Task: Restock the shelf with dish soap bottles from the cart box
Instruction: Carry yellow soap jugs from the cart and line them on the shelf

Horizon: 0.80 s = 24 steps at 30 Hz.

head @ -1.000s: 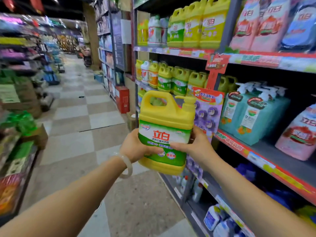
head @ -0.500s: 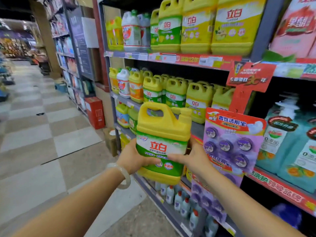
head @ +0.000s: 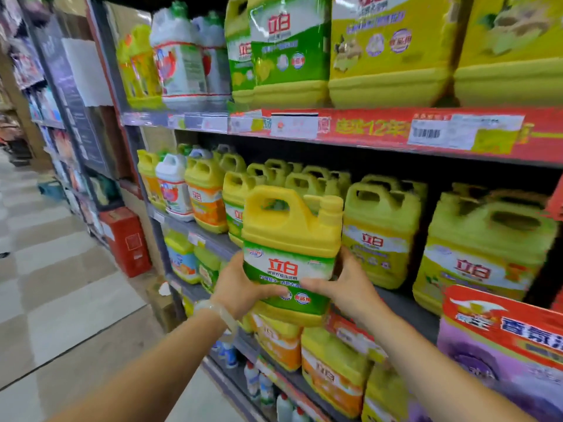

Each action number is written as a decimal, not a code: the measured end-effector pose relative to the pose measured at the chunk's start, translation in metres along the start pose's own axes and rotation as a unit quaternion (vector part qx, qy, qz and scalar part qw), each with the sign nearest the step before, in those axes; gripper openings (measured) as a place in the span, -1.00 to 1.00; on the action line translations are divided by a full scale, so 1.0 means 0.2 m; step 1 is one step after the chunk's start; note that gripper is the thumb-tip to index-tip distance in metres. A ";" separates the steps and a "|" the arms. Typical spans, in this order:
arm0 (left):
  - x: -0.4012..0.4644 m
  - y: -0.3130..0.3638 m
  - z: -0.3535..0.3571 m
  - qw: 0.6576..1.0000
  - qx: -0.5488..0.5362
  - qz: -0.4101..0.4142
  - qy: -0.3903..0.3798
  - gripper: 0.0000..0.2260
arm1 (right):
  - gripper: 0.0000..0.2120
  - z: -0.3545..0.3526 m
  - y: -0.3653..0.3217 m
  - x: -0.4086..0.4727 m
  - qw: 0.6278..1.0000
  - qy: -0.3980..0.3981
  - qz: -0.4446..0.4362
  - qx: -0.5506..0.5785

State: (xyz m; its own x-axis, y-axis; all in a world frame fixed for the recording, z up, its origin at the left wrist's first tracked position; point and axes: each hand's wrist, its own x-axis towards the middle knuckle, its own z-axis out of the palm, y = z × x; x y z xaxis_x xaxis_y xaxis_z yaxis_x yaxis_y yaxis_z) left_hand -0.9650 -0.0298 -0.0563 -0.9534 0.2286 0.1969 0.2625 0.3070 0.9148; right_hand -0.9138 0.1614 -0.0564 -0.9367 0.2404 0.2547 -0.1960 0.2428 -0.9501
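Observation:
I hold a yellow dish soap bottle with a green and white label upright in front of the middle shelf. My left hand grips its lower left side, and a pale bangle sits on that wrist. My right hand grips the lower right side. The bottle is level with a row of similar yellow jugs on that shelf, in front of a gap between them. The cart box is out of view.
The upper shelf carries large yellow and green jugs behind a red price strip. Lower shelves hold orange-labelled jugs and small white bottles. A purple hanging display card juts out at the right. A red box stands on the tiled aisle floor.
I have stepped closer to the shelf and raised the bottle from waist height up to the middle shelf, both hands keeping their grip.

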 end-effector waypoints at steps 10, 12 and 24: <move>0.67 -0.18 0.14 0.996 0.000 0.037 -0.076 -0.25 | -0.22 0.06 0.17 0.42 0.991 0.123 0.033 -0.051; 0.74 -0.22 0.17 0.996 -0.004 0.026 -0.087 -0.25 | -0.21 0.07 0.19 0.46 0.988 0.132 0.048 -0.063; 0.85 -0.38 0.19 0.992 0.079 0.033 -0.091 -0.11 | -0.37 0.23 0.25 0.50 0.959 0.195 0.061 -0.197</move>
State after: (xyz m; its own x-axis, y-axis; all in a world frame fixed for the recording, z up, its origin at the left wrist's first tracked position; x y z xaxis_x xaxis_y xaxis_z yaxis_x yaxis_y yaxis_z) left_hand -1.1416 0.0211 -0.1054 -0.8951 0.4106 0.1741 0.3561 0.4232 0.8331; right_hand -1.0312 0.1542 -0.0861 -0.7512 0.6035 0.2674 0.1047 0.5089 -0.8544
